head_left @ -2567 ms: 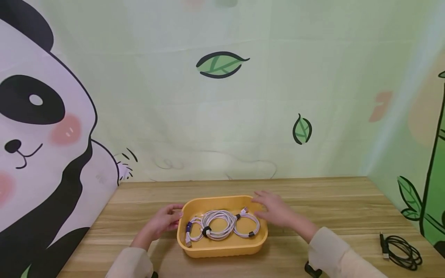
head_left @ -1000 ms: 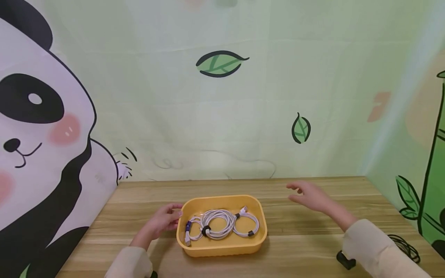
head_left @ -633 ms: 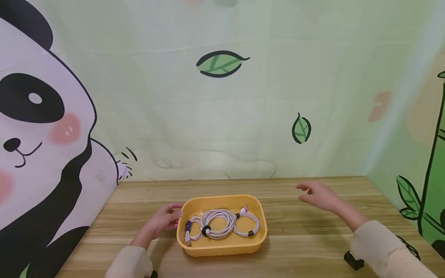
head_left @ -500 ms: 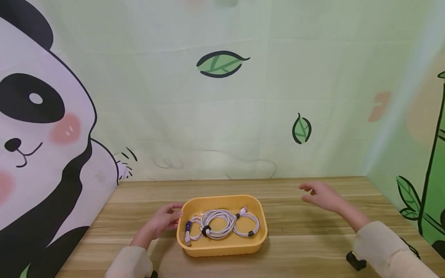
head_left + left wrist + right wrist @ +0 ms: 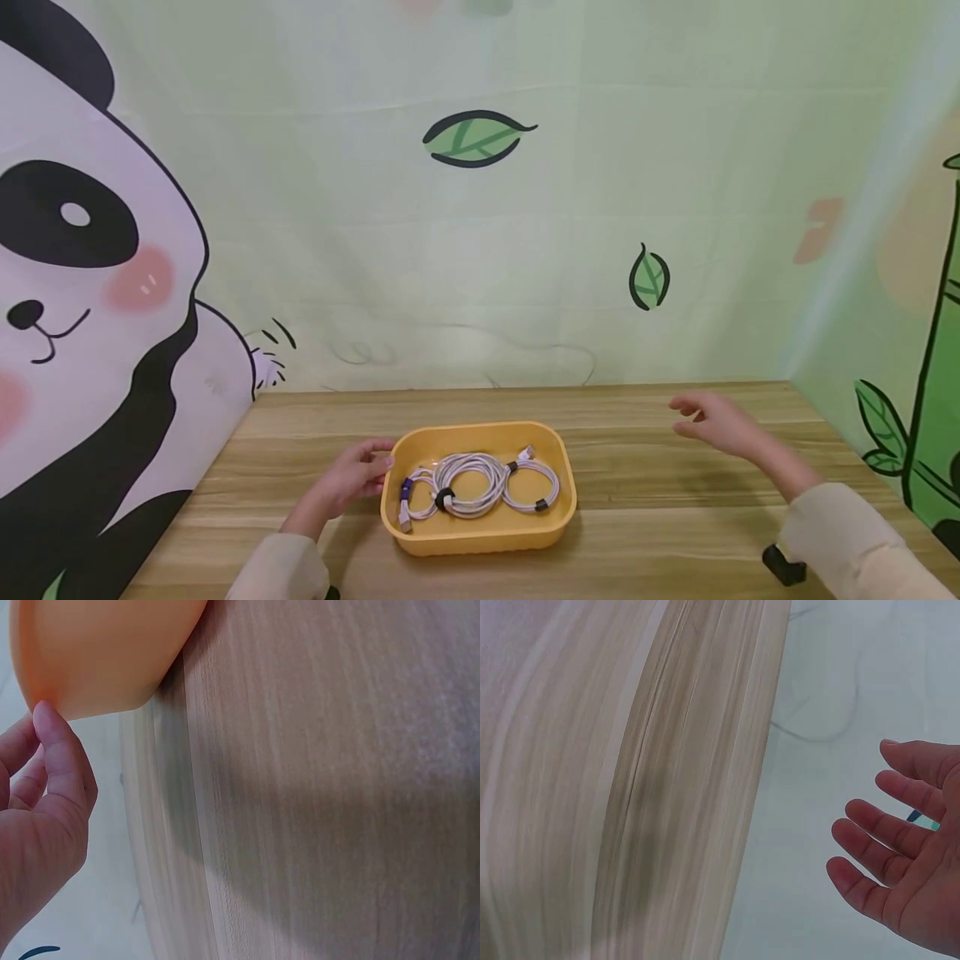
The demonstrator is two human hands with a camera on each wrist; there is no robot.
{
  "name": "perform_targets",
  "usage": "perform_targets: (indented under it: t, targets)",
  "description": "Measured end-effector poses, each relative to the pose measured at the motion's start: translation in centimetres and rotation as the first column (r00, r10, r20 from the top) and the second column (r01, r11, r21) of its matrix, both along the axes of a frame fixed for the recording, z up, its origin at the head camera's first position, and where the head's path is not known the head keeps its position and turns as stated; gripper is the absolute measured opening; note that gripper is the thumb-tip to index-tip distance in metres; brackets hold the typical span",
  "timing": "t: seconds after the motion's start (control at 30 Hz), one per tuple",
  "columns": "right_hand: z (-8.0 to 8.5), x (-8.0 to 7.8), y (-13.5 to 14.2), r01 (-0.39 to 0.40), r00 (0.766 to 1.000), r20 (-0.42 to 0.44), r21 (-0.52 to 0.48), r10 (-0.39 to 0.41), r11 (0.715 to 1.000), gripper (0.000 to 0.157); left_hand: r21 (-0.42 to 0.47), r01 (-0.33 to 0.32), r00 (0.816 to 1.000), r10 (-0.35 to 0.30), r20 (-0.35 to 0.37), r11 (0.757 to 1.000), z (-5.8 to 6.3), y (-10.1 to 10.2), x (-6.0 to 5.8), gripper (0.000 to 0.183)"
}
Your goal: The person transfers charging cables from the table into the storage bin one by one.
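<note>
A yellow plastic bin (image 5: 480,546) stands on the table with coiled white cables inside: a large coil (image 5: 491,483) with a black tie in the middle, a smaller coil (image 5: 557,482) at the right, and one with a blue tie (image 5: 407,489) at the left. My left hand (image 5: 351,477) pinches the bin's left rim between thumb and fingers, as the left wrist view also shows. Well to the right of the bin, my right hand (image 5: 716,423) hovers above the table, its fingers relaxed and holding nothing. In the right wrist view its palm (image 5: 930,900) is bare.
The wooden table (image 5: 637,517) ends at a pale green cloth backdrop (image 5: 360,250) printed with a panda and leaves. A black wrist device (image 5: 783,567) hangs under the right sleeve (image 5: 847,533).
My right hand has left the bin's right rim and moved steadily right. Its sleeve now hides the coiled black cable seen earlier at the table's right. The left hand and bin stay put.
</note>
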State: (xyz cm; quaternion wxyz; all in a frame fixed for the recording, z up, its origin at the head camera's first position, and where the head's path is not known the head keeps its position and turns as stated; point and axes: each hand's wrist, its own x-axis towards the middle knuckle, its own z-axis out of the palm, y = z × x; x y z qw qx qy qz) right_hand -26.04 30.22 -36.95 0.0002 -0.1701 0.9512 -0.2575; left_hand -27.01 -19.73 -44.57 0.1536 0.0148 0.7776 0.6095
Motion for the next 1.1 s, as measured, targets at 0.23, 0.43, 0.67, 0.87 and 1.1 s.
perform_targets:
  t: [0.23,0.43,0.67,0.87,1.1]
  targets:
    - [-0.6,0.0,1.2,0.004,1.0,-0.028,-0.02,-0.005,1.0,0.037,-0.006,-0.007,1.0,0.007,0.007,1.0,-0.1,0.0,0.0,0.038]
    - [-1.1,0.2,1.8,-0.002,0.999,-0.035,-0.043,0.0,0.999,0.035,-0.008,-0.008,1.0,0.008,0.004,1.0,-0.2,0.0,0.0,0.039]
    - [-1.5,0.5,2.6,0.001,1.0,-0.009,-0.047,-0.001,0.999,0.035,-0.015,-0.025,1.0,0.025,0.005,1.0,-0.1,0.1,0.1,0.038]
    - [-1.9,0.6,3.4,0.019,1.0,-0.01,-0.062,-0.02,0.998,0.034,-0.016,-0.01,1.0,0.01,0.006,1.0,-0.1,0.0,0.1,0.041]
    - [-2.9,0.4,4.9,0.043,0.998,0.043,-0.077,-0.039,0.996,0.042,0.003,0.023,1.0,-0.023,-0.005,1.0,-0.1,-0.2,0.1,0.042]
